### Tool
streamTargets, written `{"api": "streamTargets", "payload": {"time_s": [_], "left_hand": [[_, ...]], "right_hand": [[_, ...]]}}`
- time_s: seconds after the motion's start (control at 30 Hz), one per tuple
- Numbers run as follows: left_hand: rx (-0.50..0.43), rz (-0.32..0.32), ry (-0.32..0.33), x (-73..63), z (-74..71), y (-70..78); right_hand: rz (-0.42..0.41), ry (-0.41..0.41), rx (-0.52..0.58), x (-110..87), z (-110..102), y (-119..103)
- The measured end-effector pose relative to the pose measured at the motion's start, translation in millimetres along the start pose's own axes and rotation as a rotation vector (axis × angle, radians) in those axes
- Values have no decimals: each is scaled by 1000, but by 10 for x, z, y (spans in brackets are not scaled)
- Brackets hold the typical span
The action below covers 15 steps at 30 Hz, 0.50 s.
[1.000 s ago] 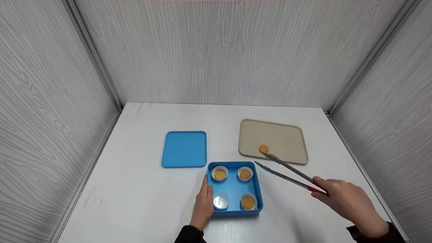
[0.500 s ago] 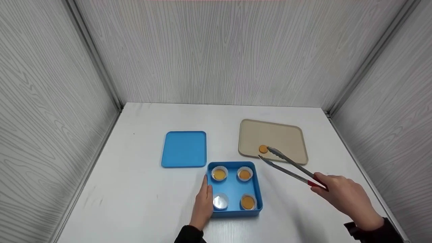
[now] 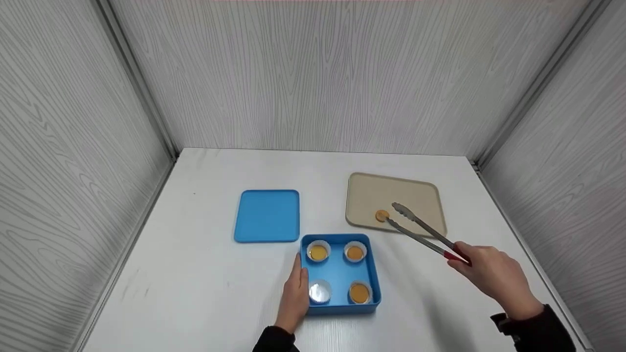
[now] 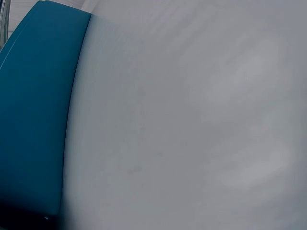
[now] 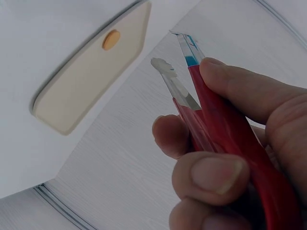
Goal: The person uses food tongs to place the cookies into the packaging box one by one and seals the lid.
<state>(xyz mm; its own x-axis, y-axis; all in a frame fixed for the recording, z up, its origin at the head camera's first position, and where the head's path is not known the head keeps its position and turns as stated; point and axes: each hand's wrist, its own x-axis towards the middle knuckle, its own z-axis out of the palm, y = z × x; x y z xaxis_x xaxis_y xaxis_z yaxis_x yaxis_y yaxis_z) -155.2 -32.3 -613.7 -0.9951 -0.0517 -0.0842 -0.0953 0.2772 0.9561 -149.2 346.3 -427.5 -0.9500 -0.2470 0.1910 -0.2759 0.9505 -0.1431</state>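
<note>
My right hand (image 3: 494,274) grips red-handled metal tongs (image 3: 415,236), whose two arms stand spread apart. The nearer tip overlaps a small orange disc (image 3: 380,215) on the beige tray (image 3: 420,195); the farther tip is over the tray to its right. In the right wrist view, fingers and thumb curl round the red handles (image 5: 225,120). Against the left wall of a blue box (image 3: 342,310) my left hand (image 3: 292,300) rests with straight fingers. Inside the box, three white paper cups hold orange-yellow discs, and the front-left cup (image 3: 320,291) has only its shiny bottom showing.
A flat blue lid (image 3: 268,216) lies behind and left of the box. The white table (image 3: 195,274) is bounded by a back wall (image 3: 313,73) and side walls with a pale wood grain. In the left wrist view the box's side (image 4: 38,110) fills the left edge.
My right hand has moved slightly away and left with the tongs. Their tips shifted right, so the nearer tip now overlaps the disc. Box, left hand and disc stay in place.
</note>
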Motion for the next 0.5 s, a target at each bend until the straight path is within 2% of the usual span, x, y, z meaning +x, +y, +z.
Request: {"api": "streamTargets", "payload": {"time_s": [0.5], "left_hand": [[3, -15, -7, 5, -11, 0]], "right_hand": [[35, -58, 15, 173, 171, 11]]}}
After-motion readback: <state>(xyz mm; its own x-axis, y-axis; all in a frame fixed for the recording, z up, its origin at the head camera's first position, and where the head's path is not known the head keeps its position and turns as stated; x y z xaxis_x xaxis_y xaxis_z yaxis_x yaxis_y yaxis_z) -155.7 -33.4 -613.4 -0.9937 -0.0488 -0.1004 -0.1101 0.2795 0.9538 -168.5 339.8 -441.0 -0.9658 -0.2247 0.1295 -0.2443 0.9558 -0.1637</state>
